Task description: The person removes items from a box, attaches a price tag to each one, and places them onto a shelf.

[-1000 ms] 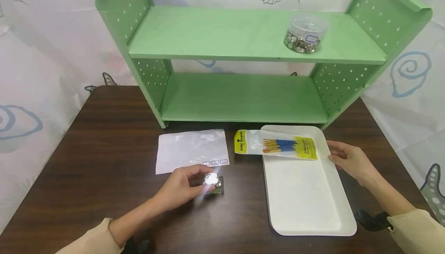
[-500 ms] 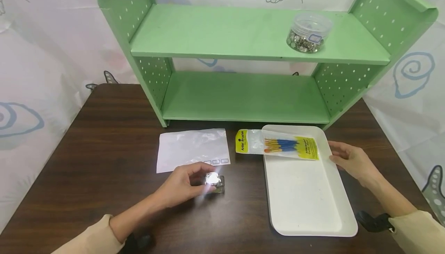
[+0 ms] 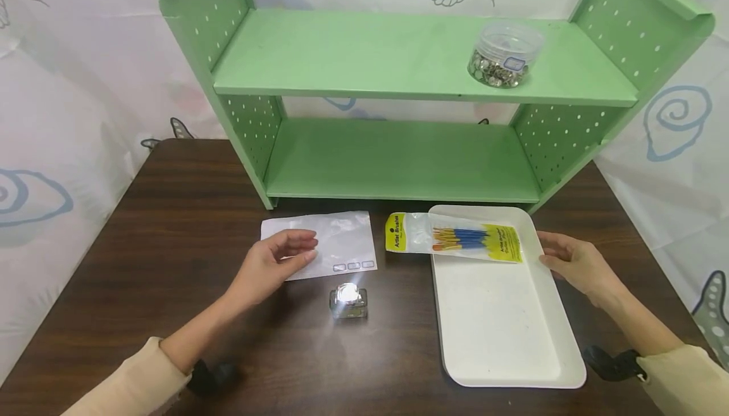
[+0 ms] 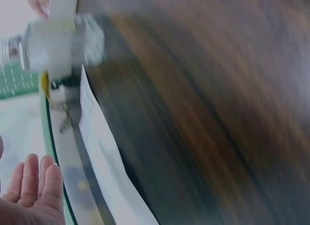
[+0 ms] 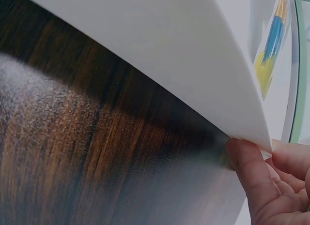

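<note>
My left hand is above the white paper sheet, fingers loosely bent and holding nothing. In the left wrist view its fingers are spread upward, apart from the bottle. A small clear glass bottle with a shiny top stands upright on the table, just in front of the sheet. My right hand pinches the right rim of the white tray. The right wrist view shows the thumb right at the tray's rim. Across the tray's far end lies a packet of artist brushes.
A green two-level shelf stands at the back of the dark wooden table. On its upper board sits a clear round jar with small metallic pieces inside. The brush packet juts past the tray's left rim.
My left hand has let go of the glass bottle and moved up and left over the paper. The bottle stays standing where it was. My right hand has not moved from the tray's rim.
</note>
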A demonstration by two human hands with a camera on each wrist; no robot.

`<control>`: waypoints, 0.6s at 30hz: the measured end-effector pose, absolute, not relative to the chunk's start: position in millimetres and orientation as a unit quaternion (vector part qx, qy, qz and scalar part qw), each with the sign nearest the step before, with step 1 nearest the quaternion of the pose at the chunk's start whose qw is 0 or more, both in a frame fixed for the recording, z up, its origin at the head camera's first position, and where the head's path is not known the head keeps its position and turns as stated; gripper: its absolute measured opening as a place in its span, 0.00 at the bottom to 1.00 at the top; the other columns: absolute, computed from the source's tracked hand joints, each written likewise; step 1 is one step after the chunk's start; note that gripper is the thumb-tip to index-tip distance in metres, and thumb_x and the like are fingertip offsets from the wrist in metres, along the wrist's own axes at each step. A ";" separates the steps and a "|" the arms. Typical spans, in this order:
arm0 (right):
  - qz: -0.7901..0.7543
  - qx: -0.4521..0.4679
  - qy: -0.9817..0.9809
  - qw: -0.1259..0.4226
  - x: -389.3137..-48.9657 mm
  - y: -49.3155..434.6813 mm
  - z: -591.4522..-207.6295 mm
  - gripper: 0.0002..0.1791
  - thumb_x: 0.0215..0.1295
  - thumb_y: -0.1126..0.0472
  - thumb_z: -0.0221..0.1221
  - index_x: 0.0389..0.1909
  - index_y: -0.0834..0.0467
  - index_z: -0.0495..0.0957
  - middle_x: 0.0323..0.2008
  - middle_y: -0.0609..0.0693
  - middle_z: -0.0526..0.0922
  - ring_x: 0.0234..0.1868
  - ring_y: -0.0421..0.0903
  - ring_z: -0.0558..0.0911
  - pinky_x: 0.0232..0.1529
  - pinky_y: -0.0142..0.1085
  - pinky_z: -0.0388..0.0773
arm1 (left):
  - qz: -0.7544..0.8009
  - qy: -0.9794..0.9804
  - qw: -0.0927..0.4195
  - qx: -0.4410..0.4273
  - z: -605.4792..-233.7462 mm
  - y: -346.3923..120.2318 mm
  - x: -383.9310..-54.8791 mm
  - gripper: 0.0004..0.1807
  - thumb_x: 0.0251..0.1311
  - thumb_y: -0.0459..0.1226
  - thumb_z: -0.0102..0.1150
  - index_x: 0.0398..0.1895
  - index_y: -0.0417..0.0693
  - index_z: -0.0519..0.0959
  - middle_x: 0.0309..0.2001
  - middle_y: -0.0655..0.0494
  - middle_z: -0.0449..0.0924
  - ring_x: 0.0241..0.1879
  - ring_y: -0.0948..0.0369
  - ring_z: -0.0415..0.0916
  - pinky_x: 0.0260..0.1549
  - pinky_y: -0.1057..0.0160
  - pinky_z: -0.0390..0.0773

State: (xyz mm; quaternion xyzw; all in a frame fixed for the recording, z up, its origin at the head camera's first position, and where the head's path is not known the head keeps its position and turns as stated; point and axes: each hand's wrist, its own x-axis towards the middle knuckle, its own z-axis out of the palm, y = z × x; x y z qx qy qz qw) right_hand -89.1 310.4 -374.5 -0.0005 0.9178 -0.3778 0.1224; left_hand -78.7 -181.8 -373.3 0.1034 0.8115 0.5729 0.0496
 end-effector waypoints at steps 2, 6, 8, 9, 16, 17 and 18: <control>-0.378 0.001 0.918 0.123 -89.1 310.5 -374.7 0.32 0.65 0.67 0.56 0.67 0.70 0.57 0.55 0.74 0.71 0.50 0.65 0.78 0.44 0.49 0.78 | 0.563 0.821 0.034 0.087 -375.0 -190.6 -85.2 0.19 0.59 0.34 0.62 0.52 0.35 0.75 0.46 0.37 0.80 0.41 0.70 0.79 0.40 0.72 0.77; -0.380 0.002 0.917 0.124 -89.2 310.7 -374.7 0.31 0.65 0.67 0.56 0.66 0.70 0.58 0.55 0.74 0.71 0.49 0.64 0.79 0.44 0.49 0.79 | 0.531 0.845 0.006 0.067 -379.9 -207.3 -94.7 0.19 0.59 0.34 0.62 0.52 0.34 0.75 0.46 0.39 0.81 0.39 0.75 0.77 0.38 0.76 0.75; -0.379 0.002 0.917 0.124 -89.3 311.0 -374.7 0.31 0.65 0.67 0.56 0.66 0.70 0.58 0.55 0.74 0.71 0.49 0.64 0.79 0.43 0.49 0.79 | 0.511 0.858 -0.002 0.054 -382.1 -214.6 -98.1 0.20 0.58 0.35 0.62 0.53 0.36 0.75 0.46 0.40 0.81 0.38 0.76 0.76 0.36 0.77 0.75; -0.379 0.002 0.917 0.124 -89.3 311.1 -374.7 0.31 0.65 0.66 0.56 0.66 0.70 0.58 0.55 0.74 0.71 0.49 0.64 0.79 0.43 0.49 0.79 | 0.501 0.864 -0.006 0.046 -383.1 -218.0 -99.8 0.20 0.58 0.35 0.62 0.53 0.36 0.75 0.46 0.41 0.81 0.37 0.77 0.76 0.35 0.77 0.75; -0.375 0.002 0.919 0.124 -89.2 311.3 -375.2 0.32 0.65 0.67 0.56 0.67 0.70 0.57 0.54 0.74 0.72 0.48 0.63 0.79 0.43 0.50 0.79 | 0.446 0.895 -0.010 0.009 -387.5 -239.6 -111.6 0.22 0.59 0.40 0.62 0.54 0.38 0.75 0.49 0.42 0.81 0.34 0.81 0.72 0.30 0.77 0.75; -0.375 0.002 0.919 0.124 -89.3 311.3 -375.3 0.32 0.65 0.67 0.56 0.67 0.70 0.57 0.54 0.74 0.72 0.48 0.63 0.79 0.43 0.50 0.79 | 0.440 0.898 -0.010 0.005 -388.1 -242.2 -113.4 0.23 0.59 0.41 0.62 0.54 0.39 0.75 0.49 0.42 0.81 0.34 0.80 0.73 0.30 0.78 0.75; -0.375 0.001 0.919 0.124 -89.3 311.3 -375.2 0.32 0.65 0.66 0.56 0.67 0.70 0.57 0.54 0.74 0.72 0.48 0.63 0.80 0.43 0.50 0.79 | 0.436 0.900 -0.011 0.002 -388.5 -244.3 -114.8 0.23 0.59 0.41 0.62 0.54 0.39 0.75 0.49 0.42 0.81 0.35 0.77 0.75 0.30 0.78 0.75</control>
